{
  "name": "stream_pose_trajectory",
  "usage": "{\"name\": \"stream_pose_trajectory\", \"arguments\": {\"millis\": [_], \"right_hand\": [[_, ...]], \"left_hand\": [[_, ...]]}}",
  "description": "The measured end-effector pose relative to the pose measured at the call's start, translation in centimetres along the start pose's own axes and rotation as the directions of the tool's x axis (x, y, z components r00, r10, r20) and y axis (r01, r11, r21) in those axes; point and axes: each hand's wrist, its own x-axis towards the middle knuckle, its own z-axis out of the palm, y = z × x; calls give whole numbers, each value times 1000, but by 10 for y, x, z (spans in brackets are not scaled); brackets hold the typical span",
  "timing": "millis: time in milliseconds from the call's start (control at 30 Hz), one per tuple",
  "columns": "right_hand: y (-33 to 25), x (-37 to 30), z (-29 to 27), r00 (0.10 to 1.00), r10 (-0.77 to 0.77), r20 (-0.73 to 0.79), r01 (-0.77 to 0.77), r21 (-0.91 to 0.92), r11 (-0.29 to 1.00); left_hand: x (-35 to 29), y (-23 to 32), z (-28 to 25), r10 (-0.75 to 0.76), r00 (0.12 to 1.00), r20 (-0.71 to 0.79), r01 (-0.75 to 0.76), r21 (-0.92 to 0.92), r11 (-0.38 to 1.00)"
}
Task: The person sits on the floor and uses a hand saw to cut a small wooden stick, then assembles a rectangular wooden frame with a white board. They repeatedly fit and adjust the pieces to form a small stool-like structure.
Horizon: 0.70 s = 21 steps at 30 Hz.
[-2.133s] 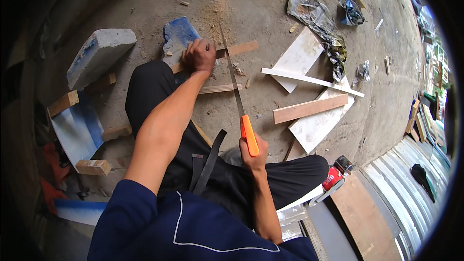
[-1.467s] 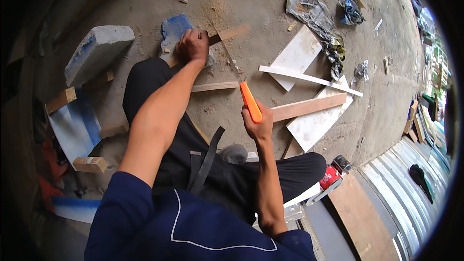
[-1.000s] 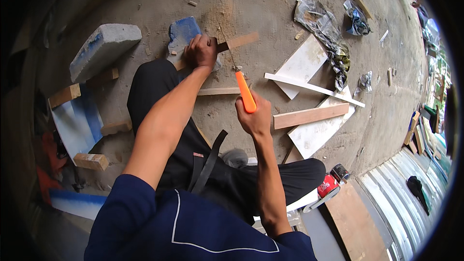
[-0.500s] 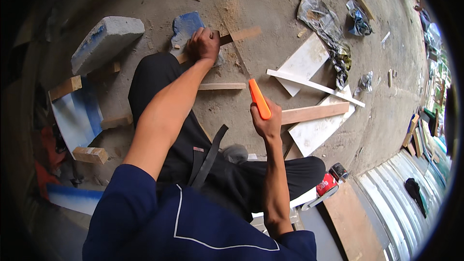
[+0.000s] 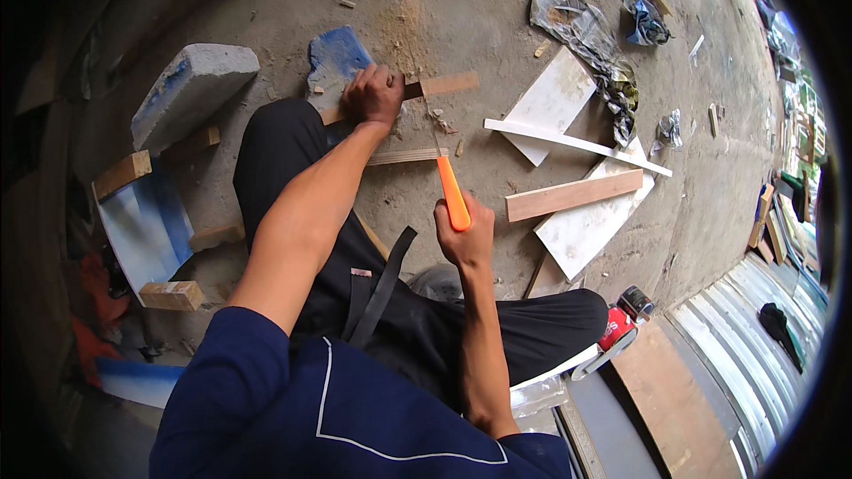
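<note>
My left hand (image 5: 374, 96) is closed over a narrow wooden strip (image 5: 451, 83), pressing it down by a blue-painted chunk of concrete (image 5: 337, 55). The strip's free end sticks out to the right of the hand. In my right hand (image 5: 468, 232) is the orange handle (image 5: 453, 193) of a hand saw, fingers wrapped round it. Its thin blade (image 5: 432, 124) points away from me and crosses the strip just right of my left hand. A thin layered strip of wood (image 5: 404, 157) lies nearer to me, reaching the saw's handle end.
White boards (image 5: 555, 102) and a reddish plank (image 5: 575, 195) lie on the right, with crumpled plastic (image 5: 577, 22) beyond. At left stand a grey concrete block (image 5: 200, 84) and a blue-white piece with wooden blocks (image 5: 146, 222). A red can (image 5: 617, 328) is by my right knee.
My right hand has drawn the saw toward me and slightly left. My left hand stays on the wooden strip. The view has shifted a little.
</note>
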Motion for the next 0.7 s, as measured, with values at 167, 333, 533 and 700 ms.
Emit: {"name": "stream_pose_trajectory", "arguments": {"millis": [167, 333, 533, 700], "right_hand": [[-1, -3, -1, 1000, 11, -10, -11, 12, 1000], [0, -39, -19, 998, 64, -6, -63, 130, 990], [20, 42, 17, 998, -67, -11, 67, 3, 998], [1, 2, 8, 999, -34, -23, 35, 63, 997]], "left_hand": [[-1, -4, 6, -58, 998, -7, 58, 35, 998], [0, -7, 6, -27, 999, -42, 29, 46, 999], [0, 1, 7, -35, 999, 3, 35, -11, 999], [0, -6, -1, -52, 999, 3, 52, 13, 999]]}}
